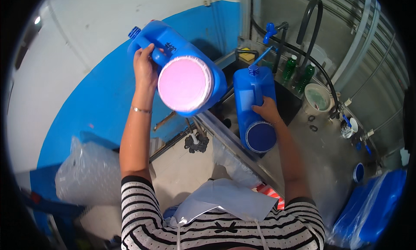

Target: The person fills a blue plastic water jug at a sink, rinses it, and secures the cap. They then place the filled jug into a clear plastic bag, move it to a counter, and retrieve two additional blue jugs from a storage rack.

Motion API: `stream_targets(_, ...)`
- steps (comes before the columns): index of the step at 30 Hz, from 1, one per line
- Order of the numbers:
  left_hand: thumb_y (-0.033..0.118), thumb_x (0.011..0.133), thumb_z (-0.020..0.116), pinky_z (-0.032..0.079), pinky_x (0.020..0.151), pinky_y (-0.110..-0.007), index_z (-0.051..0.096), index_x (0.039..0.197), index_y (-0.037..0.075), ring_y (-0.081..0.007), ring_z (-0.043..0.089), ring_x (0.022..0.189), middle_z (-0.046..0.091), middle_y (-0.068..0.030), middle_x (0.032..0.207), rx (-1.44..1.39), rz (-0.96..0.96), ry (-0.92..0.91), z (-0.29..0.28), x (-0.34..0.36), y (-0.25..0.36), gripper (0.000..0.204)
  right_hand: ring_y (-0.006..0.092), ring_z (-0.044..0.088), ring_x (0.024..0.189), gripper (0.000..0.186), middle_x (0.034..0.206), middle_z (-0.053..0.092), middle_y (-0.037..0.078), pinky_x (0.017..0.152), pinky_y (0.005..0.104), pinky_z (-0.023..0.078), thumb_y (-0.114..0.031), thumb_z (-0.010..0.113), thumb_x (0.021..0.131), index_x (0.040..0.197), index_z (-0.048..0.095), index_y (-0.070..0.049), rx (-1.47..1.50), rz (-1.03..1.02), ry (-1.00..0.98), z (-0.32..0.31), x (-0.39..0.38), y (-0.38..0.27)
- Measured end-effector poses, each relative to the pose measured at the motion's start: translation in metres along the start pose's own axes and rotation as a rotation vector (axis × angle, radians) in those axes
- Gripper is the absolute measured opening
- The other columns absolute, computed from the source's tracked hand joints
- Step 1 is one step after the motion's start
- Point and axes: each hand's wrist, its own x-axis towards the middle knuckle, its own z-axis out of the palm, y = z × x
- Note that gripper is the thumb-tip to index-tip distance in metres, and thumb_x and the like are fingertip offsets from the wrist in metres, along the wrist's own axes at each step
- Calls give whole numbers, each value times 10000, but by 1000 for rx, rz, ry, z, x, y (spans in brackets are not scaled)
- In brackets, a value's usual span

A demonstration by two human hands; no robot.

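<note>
My left hand is closed around the handle of a blue plastic jug, raised off to the left of the sink. This jug is tilted, with a ribbed blue cap or neck at its upper left and a wide round pink lid or disc facing me. My right hand grips the handle of a second blue jug over the sink. Its wide round end is dark blue. A thin light-blue stick slants up by its narrow neck; whether it goes inside I cannot tell.
A blue tap and a black curved pipe stand behind the sink. Green bottles, a yellow sponge and a bowl sit around it. Wrapped blue containers are at right, a clear plastic bag at left.
</note>
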Motion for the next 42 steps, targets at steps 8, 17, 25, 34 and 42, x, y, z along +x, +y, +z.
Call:
stream_targets(8, 153, 919, 618, 533, 617, -327, 609, 810, 4, -207, 638, 657, 660, -116, 765, -69, -197, 8, 23, 212, -131, 185, 289, 683, 798, 462, 872, 698, 196, 744, 367, 527, -284, 755, 684, 985, 673, 57, 80, 200, -110, 7, 53, 53)
stream_targets(17, 136, 908, 644, 467, 463, -344, 592, 737, 51, -182, 567, 509, 593, -59, 667, -3, -213, 25, 43, 343, -195, 199, 398, 648, 909, 607, 947, 665, 254, 820, 419, 510, -274, 725, 672, 1153, 584, 69, -516, 240, -317, -5, 74, 14)
stream_targets(25, 161, 942, 587, 564, 649, -409, 579, 992, -48, -289, 663, 704, 664, -164, 867, 30, -401, -154, 40, 493, -266, 215, 379, 637, 869, 662, 948, 637, 200, 791, 455, 517, -74, 740, 732, 1352, 507, -94, -674, 179, 204, 26, 65, -6)
stream_targets(34, 201, 955, 565, 554, 673, -315, 530, 1066, -66, -218, 635, 778, 606, -139, 913, 94, -579, -381, 24, 512, -260, 291, 317, 591, 829, 544, 876, 597, 133, 782, 410, 505, 8, 680, 719, 1231, 639, -170, -786, 116, 259, 64, 81, -28)
stream_targets(42, 51, 864, 552, 453, 878, -295, 621, 951, 11, -215, 600, 921, 626, -91, 960, 427, 804, 313, -3, 260, -184, 118, 308, 539, 1055, 486, 1035, 555, 136, 1020, 474, 412, -8, 602, 765, 1188, 684, -233, -960, 40, 248, 98, 86, -41)
